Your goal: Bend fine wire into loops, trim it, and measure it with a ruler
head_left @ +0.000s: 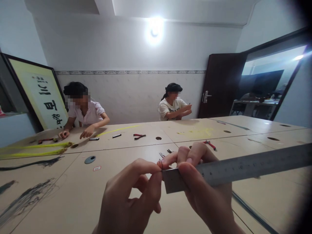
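A long steel ruler (258, 165) stretches from the middle of the head view out to the right edge, held above the table. Thumb and fingers of my right hand (211, 201) clamp it near its left end. At that end my left hand (133, 195) has thumb and forefinger pinched on a thin dark wire (161, 163), whose small loop sticks up beside the ruler's corner. Most of the wire is hidden by the fingertips. The ruler tilts slightly upward to the right.
Bundles of dark wire (29, 198) and yellow strands (46, 150) lie at the left. Red-handled pliers (139, 136) and another red-handled tool (211, 146) rest farther back. A round grey cover (90, 159) sits at left-centre. Two people are across the table (83, 195).
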A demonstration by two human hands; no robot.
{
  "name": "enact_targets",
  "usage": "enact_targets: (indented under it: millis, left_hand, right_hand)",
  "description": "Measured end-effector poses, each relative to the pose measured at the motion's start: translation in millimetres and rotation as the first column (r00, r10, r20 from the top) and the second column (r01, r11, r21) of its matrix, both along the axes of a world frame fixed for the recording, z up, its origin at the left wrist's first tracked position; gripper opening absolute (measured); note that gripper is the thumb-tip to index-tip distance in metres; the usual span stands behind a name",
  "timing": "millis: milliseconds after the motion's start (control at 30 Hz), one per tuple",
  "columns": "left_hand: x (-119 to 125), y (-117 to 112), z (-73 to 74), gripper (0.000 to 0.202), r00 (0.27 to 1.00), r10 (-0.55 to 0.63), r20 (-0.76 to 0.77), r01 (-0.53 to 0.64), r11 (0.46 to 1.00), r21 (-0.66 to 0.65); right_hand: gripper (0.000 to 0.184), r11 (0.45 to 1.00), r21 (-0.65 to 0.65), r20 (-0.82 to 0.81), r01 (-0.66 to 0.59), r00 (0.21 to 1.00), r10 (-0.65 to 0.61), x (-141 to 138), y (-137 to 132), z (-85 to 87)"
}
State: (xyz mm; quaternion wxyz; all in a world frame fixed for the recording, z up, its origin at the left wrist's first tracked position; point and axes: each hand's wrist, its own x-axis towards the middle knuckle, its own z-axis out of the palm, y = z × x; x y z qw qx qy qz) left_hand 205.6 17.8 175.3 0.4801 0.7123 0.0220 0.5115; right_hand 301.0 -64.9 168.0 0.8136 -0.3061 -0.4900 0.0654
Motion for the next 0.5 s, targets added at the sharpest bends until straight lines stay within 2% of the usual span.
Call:
enact_targets:
  millis: [167, 267, 367, 433, 500]
  left_hand:
    - [0, -1, -2.1, 0.017, 1.0, 0.02, 0.023, -0.02, 1.0, 0.012]
    - [1, -1, -5.0, 0.012, 1.0, -0.008, -0.019, 0.009, 1.0, 0.003]
    - [4, 2, -6.7, 0.009, 0.997, -0.05, -0.051, 0.051, 0.999, 0.01]
    - [7, 5, -6.9, 0.01, 0.996, -0.09, -0.024, 0.091, 0.995, 0.032]
    - [9, 6, -7.0, 0.012, 0.993, -0.118, 0.026, 0.116, 0.991, 0.067]
  right_hand:
    - [0.016, 0.996, -0.048, 0.046, 0.073, 0.996, -0.071, 4, -3, 1.4]
    - [0.016, 0.986, -0.068, 0.167, 0.152, 0.976, -0.139, 18, -6, -3.2]
    - [0.017, 0.978, -0.02, 0.253, 0.206, 0.948, -0.194, 37, -4, -11.8]
    - [0.02, 0.973, 0.008, 0.254, 0.23, 0.941, -0.224, 47, -3, -19.1]
    - [0.027, 0.959, 0.005, 0.162, 0.283, 0.946, -0.28, 53, -3, -27.8]
